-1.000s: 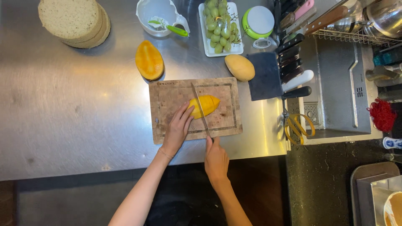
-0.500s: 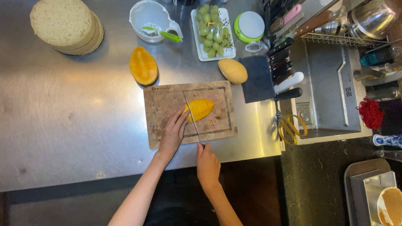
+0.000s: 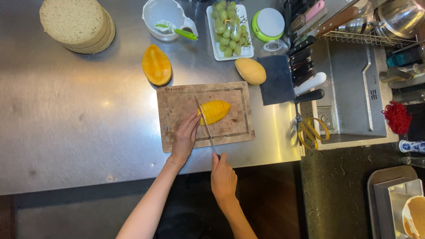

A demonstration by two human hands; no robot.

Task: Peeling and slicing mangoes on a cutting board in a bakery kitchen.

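Note:
A peeled yellow mango piece [image 3: 216, 110] lies on a wooden cutting board [image 3: 177, 104]. My left hand [image 3: 185, 137] rests on the board with its fingertips against the mango's left end. My right hand [image 3: 222, 176] grips the dark handle of a long knife [image 3: 204, 124], whose blade runs up the board and sits across the mango's left end.
A cut mango half [image 3: 156, 65] and a whole mango [image 3: 250, 71] lie beyond the board. Further back are stacked round cake layers [image 3: 77, 24], a white jug [image 3: 166, 17], a tray of green grapes [image 3: 229, 28] and a kitchen scale [image 3: 268, 24]. Knife block [image 3: 283, 79] and yellow scissors [image 3: 310, 128] at right.
The view has shifted slightly. The knife blade has moved onto the mango's left end, and my left hand stays against the fruit.

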